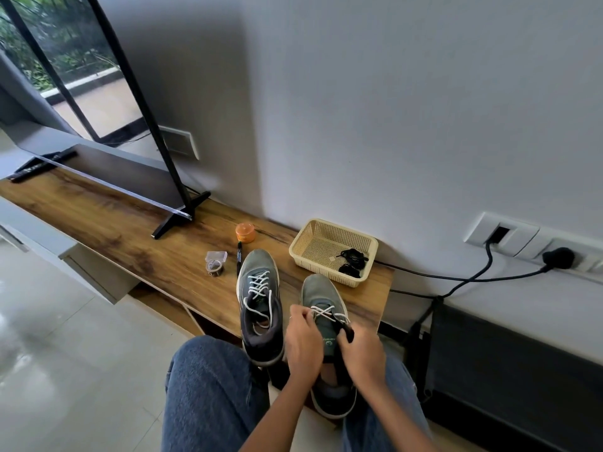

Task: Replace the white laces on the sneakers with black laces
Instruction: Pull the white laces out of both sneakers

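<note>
Grey sneakers (259, 298), two, white-laced, black laces (351, 261), two bundles, one basket (326, 230)

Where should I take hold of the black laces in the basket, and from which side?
Come straight down from above: the cream basket is open-topped with walls all round. The black laces lie in two loose bundles at its right end; pinching the middle of one bundle likely lifts it whole.
</note>
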A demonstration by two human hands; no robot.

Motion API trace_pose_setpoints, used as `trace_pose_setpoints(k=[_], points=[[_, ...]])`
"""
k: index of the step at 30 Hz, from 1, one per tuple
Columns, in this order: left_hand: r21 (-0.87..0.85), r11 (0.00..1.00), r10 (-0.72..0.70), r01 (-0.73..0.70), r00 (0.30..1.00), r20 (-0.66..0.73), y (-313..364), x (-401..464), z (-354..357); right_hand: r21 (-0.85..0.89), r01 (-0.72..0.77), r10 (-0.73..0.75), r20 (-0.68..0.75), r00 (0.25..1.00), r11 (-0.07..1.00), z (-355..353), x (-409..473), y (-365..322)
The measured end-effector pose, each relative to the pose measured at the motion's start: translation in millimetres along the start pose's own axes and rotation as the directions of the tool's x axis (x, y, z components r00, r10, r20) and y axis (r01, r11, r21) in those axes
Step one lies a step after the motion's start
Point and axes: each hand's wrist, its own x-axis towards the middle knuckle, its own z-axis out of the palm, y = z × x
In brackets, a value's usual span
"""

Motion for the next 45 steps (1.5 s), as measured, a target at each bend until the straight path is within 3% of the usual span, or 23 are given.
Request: trace_pose_setpoints(k=[3,6,8,11,14,17,20,21,23,25,26,28,30,32,34,36,42,45], points=[[-0.093,0.989,-0.116,0.111,0.992,-0.056,5.4,-2.1,-4.5,-0.005,0.001,-0.001,0.015,1.0,1.0,-2.1,0.2,-0.9],[0.122,0.979,0.162,-0.165,0.986,0.037,2.3,-4.4,-3.8,-0.002,0.005,-0.005,0.019,1.0,1.0,-4.0,0.0,0.0],[0.315,0.873,0.355,-0.373,0.928,0.114,-0.4,-0.9,-1.8,0.009,0.02,-0.02,0.031,0.999,1.0,-4.3,-1.1,-0.2],[0.514,0.7,0.452,-0.495,0.865,0.217,-3.8,4.9,5.0,0.027,0.035,-0.036,0.049,0.998,0.999,-5.3,-2.5,-1.1],[0.565,0.635,0.483,-0.526,0.842,0.241,-8.2,7.1,6.2,0.023,0.045,-0.047,0.063,0.997,0.999,-7.6,-2.4,-1.1],[0.537,0.692,0.436,-0.482,0.872,0.222,-5.8,6.8,6.5,0.003,0.032,-0.032,0.045,0.998,0.999,-8.4,-1.7,-0.4],[0.394,0.834,0.377,-0.387,0.92,0.105,-5.8,3.0,4.5,-0.007,0.009,-0.009,0.027,1.0,1.0,-7.5,-2.6,-1.5],[0.287,0.905,0.315,-0.313,0.948,0.04,-5.0,1.2,2.0,-0.005,0.002,-0.001,0.024,1.0,1.0,-7.4,-2.9,-2.0],[0.007,0.999,0.046,-0.045,0.996,-0.082,5.3,-3.8,-7.7,-0.003,-0.012,0.012,0.019,1.0,1.0,-8.0,-3.2,-2.4],[-0.172,0.978,-0.151,0.117,0.967,-0.203,10.4,-5.6,-13.8,0.01,-0.017,0.017,0.015,1.0,1.0,-8.4,-2.5,-1.6],[-0.195,0.971,-0.18,0.136,0.957,-0.228,12.9,-6.5,-16.5,0.012,-0.017,0.017,0.015,1.0,1.0,-8.2,-2.5,-1.2],[-0.138,0.988,-0.102,0.075,0.973,-0.207,15.0,-8.8,-18.9,0.008,-0.015,0.015,0.016,1.0,1.0,-7.8,-3.5,-2.0],[0.048,0.995,0.096,-0.089,0.983,-0.157,10.6,-9.0,-16.1,0.008,-0.014,0.013,0.007,1.0,1.0,-7.6,-4.5,-3.2],[0.275,0.912,0.326,-0.304,0.944,-0.039,2.4,-4.1,-9.1,0.014,-0.013,0.013,0.003,1.0,1.0,-7.5,-5.3,-4.5],[0.445,0.769,0.46,-0.458,0.881,0.112,-3.7,0.3,1.9,0.018,-0.009,0.009,0.004,1.0,1.0,-8.5,-6.0,-5.0],[0.536,0.684,0.474,-0.495,0.86,0.19,-5.1,1.6,8.4,0.014,0.0,0.0,0.007,1.0,1.0,-9.8,-6.0,-4.3],[0.537,0.679,0.47,-0.501,0.858,0.206,-6.2,6.8,11.1,-0.025,0.007,-0.007,0.001,1.0,1.0,-10.7,-3.4,-2.4],[0.516,0.72,0.485,-0.464,0.868,0.105,-12.4,7.5,11.1,-0.03,-0.014,0.014,0.008,1.0,0.999,-9.1,-4.0,-2.1]])
